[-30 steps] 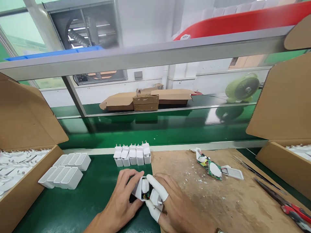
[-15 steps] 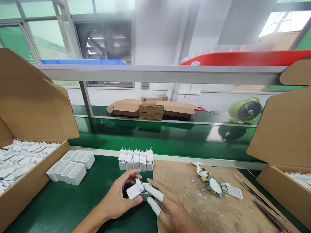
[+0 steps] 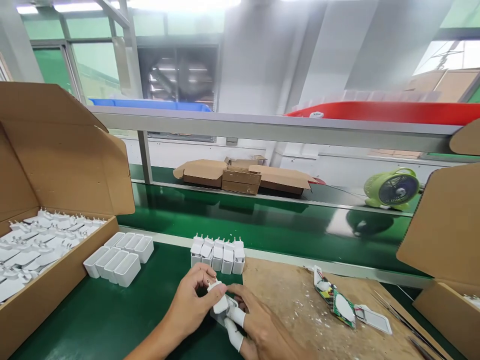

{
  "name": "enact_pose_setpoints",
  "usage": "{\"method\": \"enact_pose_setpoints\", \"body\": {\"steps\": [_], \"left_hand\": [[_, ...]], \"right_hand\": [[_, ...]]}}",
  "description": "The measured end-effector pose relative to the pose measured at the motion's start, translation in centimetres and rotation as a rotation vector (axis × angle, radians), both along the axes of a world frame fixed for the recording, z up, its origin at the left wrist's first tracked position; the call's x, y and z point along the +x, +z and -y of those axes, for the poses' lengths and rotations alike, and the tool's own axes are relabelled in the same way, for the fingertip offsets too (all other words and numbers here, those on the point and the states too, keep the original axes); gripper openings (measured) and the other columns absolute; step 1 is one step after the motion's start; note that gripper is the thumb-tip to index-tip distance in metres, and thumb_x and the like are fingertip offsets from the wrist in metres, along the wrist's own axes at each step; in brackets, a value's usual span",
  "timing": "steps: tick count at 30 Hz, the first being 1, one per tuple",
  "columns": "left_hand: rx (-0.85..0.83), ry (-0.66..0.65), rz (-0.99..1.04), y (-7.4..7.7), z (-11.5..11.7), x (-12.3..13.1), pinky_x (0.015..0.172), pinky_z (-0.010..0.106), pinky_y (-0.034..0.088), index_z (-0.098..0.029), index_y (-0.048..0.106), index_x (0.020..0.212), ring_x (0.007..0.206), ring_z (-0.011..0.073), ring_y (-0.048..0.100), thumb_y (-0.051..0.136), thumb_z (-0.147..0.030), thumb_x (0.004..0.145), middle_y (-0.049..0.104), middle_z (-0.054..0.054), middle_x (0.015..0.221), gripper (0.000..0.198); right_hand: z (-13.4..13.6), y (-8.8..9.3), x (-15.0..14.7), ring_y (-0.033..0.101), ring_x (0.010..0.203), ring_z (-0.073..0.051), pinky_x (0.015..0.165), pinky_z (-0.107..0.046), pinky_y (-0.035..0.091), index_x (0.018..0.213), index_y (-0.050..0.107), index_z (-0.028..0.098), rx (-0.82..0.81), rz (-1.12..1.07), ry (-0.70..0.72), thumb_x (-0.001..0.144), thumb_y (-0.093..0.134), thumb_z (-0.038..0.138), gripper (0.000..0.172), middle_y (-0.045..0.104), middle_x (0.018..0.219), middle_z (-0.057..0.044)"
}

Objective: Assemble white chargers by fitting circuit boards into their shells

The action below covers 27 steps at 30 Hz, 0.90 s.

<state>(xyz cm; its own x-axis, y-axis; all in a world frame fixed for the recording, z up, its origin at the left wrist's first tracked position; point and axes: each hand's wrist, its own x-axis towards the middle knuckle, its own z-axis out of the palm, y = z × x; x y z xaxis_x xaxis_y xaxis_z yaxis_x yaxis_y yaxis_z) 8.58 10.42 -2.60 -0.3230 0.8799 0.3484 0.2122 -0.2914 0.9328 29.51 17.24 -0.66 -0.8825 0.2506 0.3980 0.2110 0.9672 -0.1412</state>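
Observation:
Between thumb and fingers, my left hand (image 3: 189,302) pinches a white plug cover (image 3: 219,300) with prongs at its upper end. My right hand (image 3: 264,327), with white finger cots (image 3: 236,317) on two fingers, grips a small white plastic case (image 3: 217,315) just beneath the cover. The fingers hide most of the case, and I cannot tell whether the two parts are joined. Beyond my hands, several white cases with pronged covers (image 3: 217,254) stand in a row. Open, hollow white cases (image 3: 127,269) are grouped to the left.
At left, a cardboard box (image 3: 108,230) holds many white plug covers (image 3: 45,240). A brown work board (image 3: 285,290) carries a green circuit board (image 3: 343,307), a white shell (image 3: 375,319) and tweezers (image 3: 399,317). A green fan (image 3: 392,189) stands behind, another carton (image 3: 435,305) at right.
The plug cover has been turned in my left hand, from lying flat and tilted left to sitting over the case. The view has shifted slightly, moving the scene right and down.

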Motion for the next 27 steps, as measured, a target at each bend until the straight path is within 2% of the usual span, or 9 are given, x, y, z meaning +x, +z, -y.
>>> {"method": "enact_pose_setpoints", "body": {"steps": [2,4,8,10,12,14,17,22,27], "left_hand": [[0.061,0.142,-0.07,0.0,-0.3,1.2,0.075,0.031,0.053,-0.021,0.048,0.066,0.083,0.0189,0.066,0.07,-0.039,0.091,0.067,0.005,0.093,0.037],[0.091,0.236,-0.156,0.2,-0.4,2.2,0.069,0.027,0.05,-0.023,0.04,0.068,0.074,0.0163,0.062,0.066,-0.032,0.089,0.064,0.002,0.084,0.035],[0.123,0.344,-0.359,0.4,-0.6,2.9,0.06,0.025,0.042,-0.025,0.037,0.069,0.065,0.0142,0.054,0.061,-0.025,0.087,0.054,-0.002,0.075,0.03],[0.128,0.352,-0.428,0.5,-0.7,2.7,0.06,0.025,0.041,-0.025,0.038,0.07,0.065,0.0148,0.053,0.061,-0.023,0.088,0.053,-0.003,0.073,0.03],[0.162,0.31,-0.44,0.6,-0.7,2.4,0.064,0.027,0.045,-0.024,0.041,0.07,0.069,0.016,0.057,0.065,-0.026,0.09,0.056,-0.001,0.076,0.031],[0.194,0.233,-0.407,0.9,-0.4,1.9,0.072,0.031,0.052,-0.023,0.051,0.073,0.079,0.0184,0.064,0.065,-0.031,0.096,0.063,0.002,0.086,0.028],[0.161,0.174,-0.348,1.4,0.5,0.7,0.085,0.036,0.057,-0.022,0.066,0.091,0.098,0.0222,0.069,0.053,-0.036,0.108,0.067,0.007,0.104,0.026],[0.132,0.28,-0.313,1.5,1.6,-1.5,0.094,0.037,0.056,-0.024,0.069,0.104,0.112,0.024,0.067,0.048,-0.039,0.112,0.068,0.008,0.114,0.027],[0.171,0.232,-0.334,1.0,1.7,-1.7,0.098,0.035,0.055,-0.025,0.069,0.111,0.113,0.0211,0.066,0.049,-0.031,0.113,0.067,0.007,0.116,0.021]], "right_hand": [[0.6,0.1,0.0,0.074,0.114,-0.03,0.098,-0.039,0.065,0.13,0.066,0.014,0.125,0.039,-0.041,0.077,0.057,0.001,0.056,0.056,0.153,-0.022],[1.2,0.3,0.0,0.074,0.115,-0.032,0.098,-0.037,0.065,0.132,0.064,0.011,0.218,0.066,-0.051,0.072,0.058,0.0,0.062,0.058,0.151,-0.024],[1.7,0.4,-0.2,0.076,0.1,-0.031,0.084,-0.033,0.067,0.137,0.061,0.007,0.311,0.083,-0.084,0.063,0.058,0.0,0.074,0.067,0.139,-0.022],[1.8,-0.1,-0.2,0.076,0.094,-0.03,0.08,-0.034,0.067,0.125,0.066,0.01,0.305,0.082,-0.114,0.061,0.059,0.001,0.065,0.066,0.141,-0.022],[1.7,-0.9,-0.2,0.074,0.086,-0.028,0.075,-0.033,0.066,0.105,0.069,0.016,0.268,0.059,-0.127,0.063,0.058,0.002,0.046,0.069,0.132,-0.018],[1.6,-1.3,-0.2,0.072,0.08,-0.024,0.072,-0.032,0.065,0.099,0.067,0.019,0.204,0.026,-0.124,0.068,0.057,0.002,0.036,0.071,0.122,-0.014],[1.4,-0.9,-0.2,0.072,0.084,-0.021,0.075,-0.03,0.066,0.121,0.065,0.022,0.08,-0.081,-0.087,0.083,0.052,0.002,0.044,0.069,0.12,-0.011],[1.2,1.0,-0.1,0.072,0.115,-0.023,0.097,-0.032,0.064,0.148,0.053,0.026,-0.029,-0.383,-0.006,0.1,0.046,0.002,0.053,0.065,0.132,-0.014],[1.3,-0.1,0.0,0.074,0.1,-0.024,0.09,-0.037,0.066,0.139,0.062,0.026,-0.18,-0.131,-0.004,0.097,0.048,0.004,0.049,0.069,0.123,-0.011]]}}
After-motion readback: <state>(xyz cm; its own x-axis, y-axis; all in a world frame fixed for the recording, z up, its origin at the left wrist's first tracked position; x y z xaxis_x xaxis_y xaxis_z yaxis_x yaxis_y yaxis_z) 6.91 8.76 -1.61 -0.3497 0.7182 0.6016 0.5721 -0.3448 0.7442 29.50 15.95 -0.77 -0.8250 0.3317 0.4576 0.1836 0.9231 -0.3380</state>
